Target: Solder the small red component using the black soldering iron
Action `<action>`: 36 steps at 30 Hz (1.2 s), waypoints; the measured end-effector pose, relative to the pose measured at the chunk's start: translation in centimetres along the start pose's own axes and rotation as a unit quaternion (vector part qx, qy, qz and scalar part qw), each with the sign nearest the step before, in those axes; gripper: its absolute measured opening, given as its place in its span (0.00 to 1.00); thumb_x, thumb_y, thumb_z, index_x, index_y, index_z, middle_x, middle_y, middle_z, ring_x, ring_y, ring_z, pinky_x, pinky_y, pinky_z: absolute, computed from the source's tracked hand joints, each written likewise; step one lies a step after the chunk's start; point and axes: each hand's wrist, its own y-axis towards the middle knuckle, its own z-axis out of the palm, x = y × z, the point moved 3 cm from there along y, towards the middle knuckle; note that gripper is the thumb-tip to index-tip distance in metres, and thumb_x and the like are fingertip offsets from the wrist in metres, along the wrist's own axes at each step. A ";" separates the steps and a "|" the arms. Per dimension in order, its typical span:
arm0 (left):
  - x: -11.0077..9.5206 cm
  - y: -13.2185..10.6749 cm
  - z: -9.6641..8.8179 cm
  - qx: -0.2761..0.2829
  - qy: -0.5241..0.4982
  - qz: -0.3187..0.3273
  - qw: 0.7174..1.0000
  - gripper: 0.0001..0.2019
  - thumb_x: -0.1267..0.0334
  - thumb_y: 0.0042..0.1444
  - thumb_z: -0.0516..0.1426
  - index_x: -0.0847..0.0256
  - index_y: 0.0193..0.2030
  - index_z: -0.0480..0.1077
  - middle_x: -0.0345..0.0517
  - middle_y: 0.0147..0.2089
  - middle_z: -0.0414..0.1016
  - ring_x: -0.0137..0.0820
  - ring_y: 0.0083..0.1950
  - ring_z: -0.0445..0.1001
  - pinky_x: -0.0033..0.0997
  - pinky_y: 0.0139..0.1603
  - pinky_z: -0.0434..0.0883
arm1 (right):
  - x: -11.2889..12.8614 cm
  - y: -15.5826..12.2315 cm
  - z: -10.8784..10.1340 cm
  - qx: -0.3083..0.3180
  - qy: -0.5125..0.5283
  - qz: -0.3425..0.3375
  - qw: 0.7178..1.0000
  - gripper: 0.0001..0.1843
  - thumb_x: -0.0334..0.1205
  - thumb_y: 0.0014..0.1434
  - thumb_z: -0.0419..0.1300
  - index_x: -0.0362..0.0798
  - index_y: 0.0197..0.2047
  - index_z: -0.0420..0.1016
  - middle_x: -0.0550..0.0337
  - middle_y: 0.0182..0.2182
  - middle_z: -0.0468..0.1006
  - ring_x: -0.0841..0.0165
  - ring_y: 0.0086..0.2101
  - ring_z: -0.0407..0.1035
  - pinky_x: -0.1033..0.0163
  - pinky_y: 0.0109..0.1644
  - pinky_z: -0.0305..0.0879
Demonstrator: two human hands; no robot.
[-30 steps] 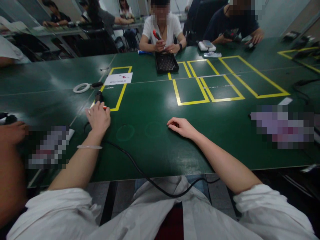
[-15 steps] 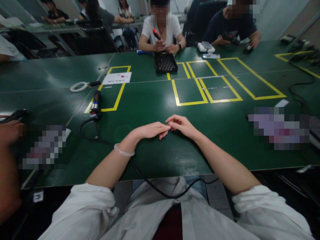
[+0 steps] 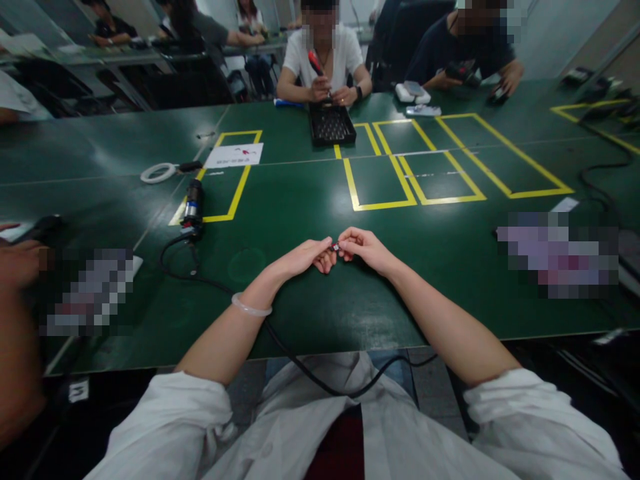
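Note:
My left hand point(image 3: 307, 257) and my right hand point(image 3: 365, 248) meet over the green table point(image 3: 300, 200) just in front of me. Both pinch a tiny dark part point(image 3: 335, 247) between their fingertips; it is too small to name. A corded electric screwdriver point(image 3: 193, 207) lies apart at the left, on the edge of a yellow taped box. Its black cable point(image 3: 280, 347) runs under my left forearm and down over the table edge into my lap.
A black tray point(image 3: 333, 125) stands at the far side before a seated person holding a red-handled tool. A white ring point(image 3: 157, 173) and a paper sheet point(image 3: 235, 156) lie at far left. Yellow taped boxes point(image 3: 415, 173) mark the middle. A neighbour's arm point(image 3: 20, 320) rests at my left.
My left hand let go of the screwdriver at the left and swung right to meet my right hand. Both now pinch a small part, raised slightly.

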 end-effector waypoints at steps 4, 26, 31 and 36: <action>-0.3 -0.1 0.1 -0.009 0.019 0.007 1.000 0.26 0.41 0.61 0.54 0.67 0.35 0.70 0.47 0.30 0.73 0.28 0.32 0.72 0.28 0.36 0.71 | -0.1 0.1 0.0 0.010 -0.008 -0.014 1.000 0.18 0.51 0.54 0.68 0.46 0.38 0.71 0.63 0.27 0.78 0.74 0.25 0.69 0.67 0.30 0.64; -0.8 -0.5 -0.9 -0.077 0.088 0.025 0.993 0.23 0.43 0.62 0.52 0.66 0.41 0.69 0.46 0.33 0.71 0.30 0.35 0.73 0.29 0.37 0.71 | -0.4 0.3 -0.9 -0.007 -0.050 -0.028 0.998 0.16 0.44 0.50 0.70 0.45 0.38 0.73 0.62 0.29 0.77 0.74 0.28 0.69 0.66 0.35 0.66; -1.2 -2.4 -7.3 -0.303 0.268 0.075 0.911 0.19 0.51 0.66 0.48 0.64 0.47 0.71 0.50 0.42 0.75 0.34 0.45 0.73 0.36 0.52 0.69 | -0.7 0.5 -0.9 -0.010 -0.053 -0.014 0.998 0.16 0.42 0.50 0.68 0.45 0.41 0.73 0.61 0.32 0.78 0.74 0.28 0.68 0.67 0.32 0.65; -0.7 -7.3 -15.8 -0.538 0.458 -0.038 0.706 0.20 0.58 0.63 0.53 0.64 0.59 0.66 0.61 0.64 0.64 0.49 0.65 0.61 0.49 0.65 0.59 | -0.9 0.5 -0.9 -0.002 -0.065 -0.010 0.998 0.16 0.42 0.51 0.68 0.45 0.42 0.74 0.61 0.30 0.78 0.74 0.28 0.69 0.67 0.32 0.65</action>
